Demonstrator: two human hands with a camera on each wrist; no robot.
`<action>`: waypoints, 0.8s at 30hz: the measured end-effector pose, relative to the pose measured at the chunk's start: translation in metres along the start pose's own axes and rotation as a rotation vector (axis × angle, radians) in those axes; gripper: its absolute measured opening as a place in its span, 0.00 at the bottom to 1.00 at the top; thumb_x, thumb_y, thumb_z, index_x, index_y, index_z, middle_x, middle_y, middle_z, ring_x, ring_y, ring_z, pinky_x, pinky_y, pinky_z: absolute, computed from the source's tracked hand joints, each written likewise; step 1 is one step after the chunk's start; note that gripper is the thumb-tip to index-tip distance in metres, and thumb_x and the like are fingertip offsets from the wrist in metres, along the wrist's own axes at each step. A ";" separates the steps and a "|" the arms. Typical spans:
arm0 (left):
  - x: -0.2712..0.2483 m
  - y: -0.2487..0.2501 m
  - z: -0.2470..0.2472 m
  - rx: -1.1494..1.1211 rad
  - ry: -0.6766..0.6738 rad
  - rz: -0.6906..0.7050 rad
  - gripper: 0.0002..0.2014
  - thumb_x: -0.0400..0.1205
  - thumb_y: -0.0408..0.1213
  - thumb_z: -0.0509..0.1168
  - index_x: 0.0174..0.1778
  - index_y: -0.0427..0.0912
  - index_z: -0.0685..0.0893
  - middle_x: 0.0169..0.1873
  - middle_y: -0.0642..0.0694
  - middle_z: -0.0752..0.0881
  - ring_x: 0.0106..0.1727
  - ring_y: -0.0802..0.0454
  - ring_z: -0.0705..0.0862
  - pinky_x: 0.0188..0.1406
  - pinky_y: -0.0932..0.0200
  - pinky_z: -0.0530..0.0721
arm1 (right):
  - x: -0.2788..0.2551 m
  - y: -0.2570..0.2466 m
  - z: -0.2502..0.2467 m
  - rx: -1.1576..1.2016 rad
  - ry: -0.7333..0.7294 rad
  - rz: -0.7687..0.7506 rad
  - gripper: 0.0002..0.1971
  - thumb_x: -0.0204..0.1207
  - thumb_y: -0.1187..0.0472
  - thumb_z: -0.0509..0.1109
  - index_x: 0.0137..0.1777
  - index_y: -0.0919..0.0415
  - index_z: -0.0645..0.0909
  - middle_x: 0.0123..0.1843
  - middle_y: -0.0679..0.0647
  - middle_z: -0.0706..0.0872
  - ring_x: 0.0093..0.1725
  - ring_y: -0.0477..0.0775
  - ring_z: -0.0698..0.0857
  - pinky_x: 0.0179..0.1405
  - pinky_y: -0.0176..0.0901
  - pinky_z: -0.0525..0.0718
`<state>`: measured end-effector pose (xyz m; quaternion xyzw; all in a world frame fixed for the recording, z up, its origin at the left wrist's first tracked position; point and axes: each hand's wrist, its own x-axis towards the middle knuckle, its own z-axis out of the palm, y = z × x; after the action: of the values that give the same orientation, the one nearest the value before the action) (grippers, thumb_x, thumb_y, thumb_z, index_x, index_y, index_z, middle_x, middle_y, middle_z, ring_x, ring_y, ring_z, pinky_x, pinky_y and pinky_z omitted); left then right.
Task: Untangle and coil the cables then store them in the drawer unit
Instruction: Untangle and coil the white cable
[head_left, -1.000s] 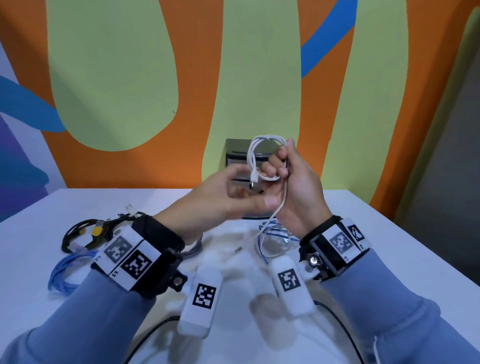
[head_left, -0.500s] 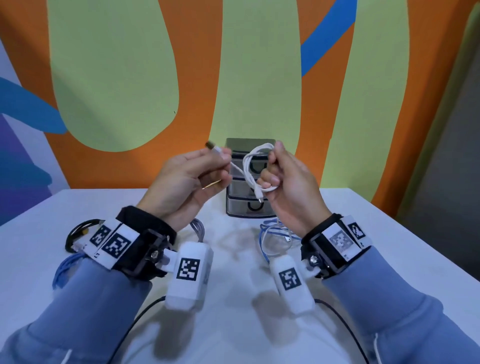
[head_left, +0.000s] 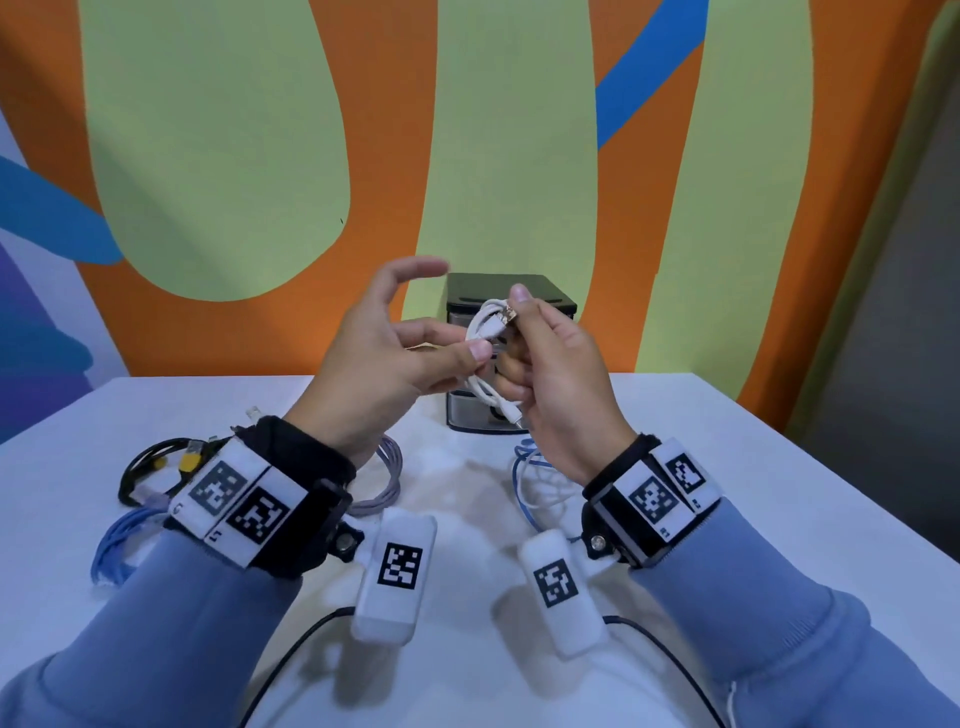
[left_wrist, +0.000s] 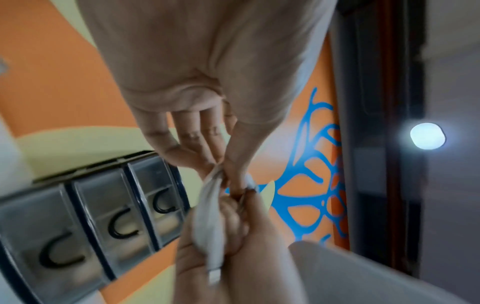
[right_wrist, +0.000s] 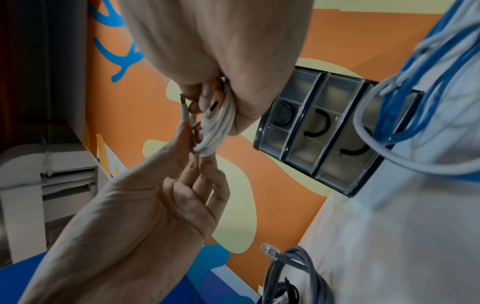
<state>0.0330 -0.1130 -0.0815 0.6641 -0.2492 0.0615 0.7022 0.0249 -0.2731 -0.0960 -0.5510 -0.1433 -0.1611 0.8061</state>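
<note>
A white cable is coiled into a small bundle and held above the table in front of the black drawer unit. My right hand grips the coil, its thumb on the USB plug at the top. The other plug hangs below the fist. My left hand pinches the coil's left side between thumb and forefinger, the other fingers spread upward. In the left wrist view the white cable runs through both hands. In the right wrist view the coil sits inside my right fist. All three drawers look closed.
On the white table lie a black cable with a yellow plug, a blue cable, a grey cable and a blue-and-white cable under my right wrist. The painted wall stands just behind the drawer unit.
My left hand, which held the cable's free end out to the left, has come back to the coil. The plug end now lies at the top of the coil under my right thumb.
</note>
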 end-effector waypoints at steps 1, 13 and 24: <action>0.002 0.000 -0.002 -0.011 0.013 -0.043 0.32 0.77 0.28 0.82 0.75 0.51 0.80 0.40 0.46 0.93 0.42 0.51 0.90 0.41 0.59 0.85 | -0.001 0.000 0.001 0.014 0.006 0.020 0.17 0.93 0.54 0.63 0.42 0.59 0.76 0.26 0.47 0.68 0.22 0.45 0.59 0.21 0.36 0.61; 0.001 -0.010 0.006 0.317 0.213 -0.015 0.07 0.77 0.31 0.76 0.47 0.47 0.92 0.31 0.40 0.92 0.34 0.42 0.93 0.39 0.45 0.93 | -0.008 0.003 0.009 -0.208 0.017 -0.118 0.03 0.91 0.63 0.66 0.59 0.61 0.75 0.21 0.40 0.74 0.20 0.47 0.64 0.22 0.40 0.65; 0.008 0.006 -0.008 -0.506 -0.095 -0.516 0.19 0.84 0.48 0.71 0.55 0.34 0.93 0.48 0.38 0.92 0.43 0.49 0.89 0.55 0.56 0.80 | 0.004 0.004 -0.006 0.016 -0.025 -0.061 0.06 0.91 0.63 0.65 0.58 0.63 0.84 0.36 0.51 0.82 0.29 0.49 0.66 0.25 0.38 0.66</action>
<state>0.0396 -0.1063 -0.0729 0.5123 -0.1129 -0.2122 0.8245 0.0305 -0.2780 -0.0998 -0.5418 -0.1714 -0.1777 0.8034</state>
